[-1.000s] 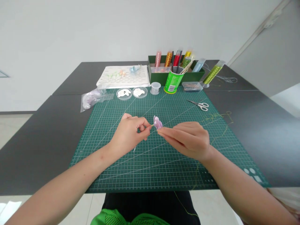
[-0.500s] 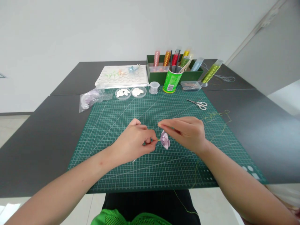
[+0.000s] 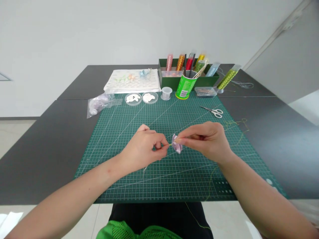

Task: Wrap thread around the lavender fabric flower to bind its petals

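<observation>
One small, pale-lilac, satiny-looking flower [image 3: 177, 148] sits between our fingertips [image 3: 166, 147]: our left hand [image 3: 144, 147] pinches its thin yellow-green stem [image 3: 170, 144], seemingly to steady it, while our right hand [image 3: 209, 141] grips its petals [image 3: 178, 150].

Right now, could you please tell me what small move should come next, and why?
Perhaps the right hand should gently shape the lilac flower, since those fingertips appear to pinch it while the left hand holds its thin stem.
</observation>
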Available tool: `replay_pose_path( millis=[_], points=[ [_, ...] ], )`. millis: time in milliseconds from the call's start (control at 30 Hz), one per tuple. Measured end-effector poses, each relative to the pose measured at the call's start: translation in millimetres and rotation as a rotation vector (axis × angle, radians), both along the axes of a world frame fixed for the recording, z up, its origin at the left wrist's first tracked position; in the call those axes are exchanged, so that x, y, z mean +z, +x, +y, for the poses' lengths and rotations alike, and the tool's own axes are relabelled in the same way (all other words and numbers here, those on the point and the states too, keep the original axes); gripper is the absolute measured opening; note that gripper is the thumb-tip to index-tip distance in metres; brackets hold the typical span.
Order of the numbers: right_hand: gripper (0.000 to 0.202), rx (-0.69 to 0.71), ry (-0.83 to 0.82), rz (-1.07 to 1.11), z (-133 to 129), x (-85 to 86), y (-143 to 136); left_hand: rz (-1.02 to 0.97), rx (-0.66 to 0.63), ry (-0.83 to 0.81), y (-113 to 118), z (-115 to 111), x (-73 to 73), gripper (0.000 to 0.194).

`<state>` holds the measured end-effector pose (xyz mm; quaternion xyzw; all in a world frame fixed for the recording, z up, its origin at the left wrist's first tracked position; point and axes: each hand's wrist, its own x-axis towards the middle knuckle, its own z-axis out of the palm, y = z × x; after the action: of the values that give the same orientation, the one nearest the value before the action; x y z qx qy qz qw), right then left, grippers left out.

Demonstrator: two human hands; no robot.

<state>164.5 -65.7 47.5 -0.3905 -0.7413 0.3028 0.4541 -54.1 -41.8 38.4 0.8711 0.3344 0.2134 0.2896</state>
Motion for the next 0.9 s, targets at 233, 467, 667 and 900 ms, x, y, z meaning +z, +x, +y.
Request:
replay_pose_path(
  millis=[233,467,667,900],
  points=[
    [0.026,0.121,-0.073,0.035,-0.4,-0.2,1.9,-0.044,0.0,-0.036,-1.8,1.2,-0.2,0.015],
    [0.016,-0.156,0.054,-0.052,2.0,-0.5,-1.6,-0.002,-0.093,0.096,0.5,-3.9,-1.4,0.015],
    [0.013,-0.169,0.023,-0.068,6.5,-5.9,-3.0,-0.076,-0.149,0.335,1.2,-10.7,-1.3,0.017],
    [0.016,-0.187,-0.097,-0.072,10.9,-9.2,-3.2,-0.145,-0.121,0.481,0.7,-11.0,0.6,0.015]
  ],
)
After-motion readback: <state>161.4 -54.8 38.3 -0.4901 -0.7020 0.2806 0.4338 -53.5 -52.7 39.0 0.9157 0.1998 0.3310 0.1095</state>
